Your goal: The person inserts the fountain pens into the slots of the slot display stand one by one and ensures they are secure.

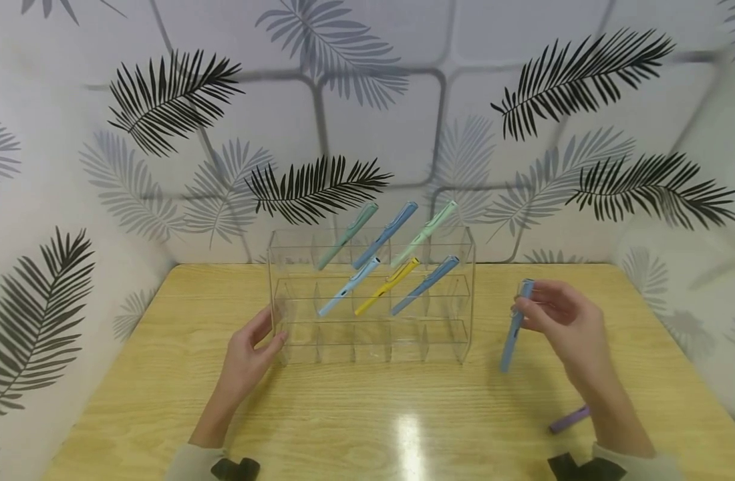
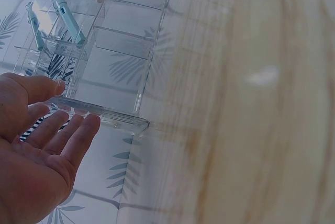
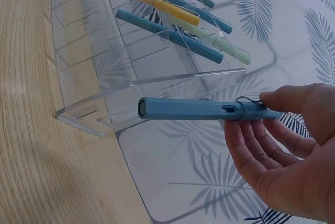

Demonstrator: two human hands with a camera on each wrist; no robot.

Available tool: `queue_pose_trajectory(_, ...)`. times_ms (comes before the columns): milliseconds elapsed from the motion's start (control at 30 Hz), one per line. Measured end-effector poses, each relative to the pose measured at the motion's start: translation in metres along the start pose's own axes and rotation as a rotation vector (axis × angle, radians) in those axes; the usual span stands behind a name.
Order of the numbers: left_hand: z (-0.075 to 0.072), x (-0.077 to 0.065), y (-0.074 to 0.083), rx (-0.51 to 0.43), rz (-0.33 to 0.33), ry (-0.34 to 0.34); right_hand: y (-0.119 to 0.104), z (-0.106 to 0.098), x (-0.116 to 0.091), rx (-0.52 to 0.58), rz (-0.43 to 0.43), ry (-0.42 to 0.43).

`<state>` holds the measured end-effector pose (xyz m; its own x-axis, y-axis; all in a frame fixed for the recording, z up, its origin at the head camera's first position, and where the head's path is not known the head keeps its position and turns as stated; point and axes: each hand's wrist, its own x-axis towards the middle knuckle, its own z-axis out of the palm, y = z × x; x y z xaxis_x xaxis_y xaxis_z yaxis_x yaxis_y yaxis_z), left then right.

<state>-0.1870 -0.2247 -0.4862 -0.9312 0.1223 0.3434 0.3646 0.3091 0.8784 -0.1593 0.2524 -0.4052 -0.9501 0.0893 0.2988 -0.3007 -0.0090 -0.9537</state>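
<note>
A clear acrylic pen rack (image 1: 472,300) stands on the table, its tiers split into small compartments. My left hand (image 1: 247,351) grips the rack's left side panel, thumb on one face and fingers on the other. To the right of the rack, my right hand (image 1: 566,324) pinches a blue pen (image 3: 183,109) near its clip end, the other end slanting down. Leaning in the top tier are a teal pen (image 1: 347,237), a blue pen (image 1: 384,236) and a pale green pen (image 1: 424,234). The tier below holds a light blue pen (image 1: 349,287), a yellow pen (image 1: 387,286) and another blue pen (image 1: 425,286).
A purple pen (image 1: 568,419) lies on the wooden table (image 1: 319,414), partly hidden behind my right wrist. Behind the table's far edge rises a pale backdrop (image 1: 379,133) printed with leaves. The rack's lowest tier shows bare compartments.
</note>
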Motion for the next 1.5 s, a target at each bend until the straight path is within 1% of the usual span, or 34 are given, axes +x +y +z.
queue_pose_trajectory(100, 0.000, 0.000, 0.000, -0.011, -0.007, 0.001, -0.002, 0.007, 0.000, 0.041, -0.007, 0.004)
queue_pose_trajectory(400, -0.001, 0.000, 0.002, -0.026, -0.025, 0.000, -0.004, 0.027, 0.000, 0.065, -0.035, 0.068)
queue_pose_trajectory(533, 0.000, -0.001, 0.002, -0.049, -0.037, -0.006, -0.006, 0.037, 0.003, 0.045, -0.060, 0.068)
queue_pose_trajectory(633, 0.001, -0.002, 0.001, -0.065, -0.053, -0.008, -0.008, 0.045, 0.006, 0.039, -0.091, 0.050)
queue_pose_trajectory(800, 0.001, -0.002, 0.000, -0.065, -0.054, -0.003, -0.011, 0.058, 0.011, 0.079, -0.127, 0.043)
queue_pose_trajectory(900, 0.001, -0.001, 0.000, -0.053, -0.042, -0.004, -0.012, 0.067, 0.014, 0.081, -0.134, 0.061)
queue_pose_trajectory(1033, 0.000, -0.001, 0.000, -0.042, -0.043, -0.013, -0.012, 0.078, 0.017, 0.082, -0.147, 0.065)
queue_pose_trajectory(1267, -0.001, -0.001, 0.001, -0.063, -0.063, -0.024, -0.012, 0.100, 0.019, 0.137, -0.169, 0.072)
queue_pose_trajectory(1500, -0.001, 0.000, 0.003, -0.074, -0.061, -0.019, -0.006, 0.120, 0.019, 0.149, -0.162, 0.081)
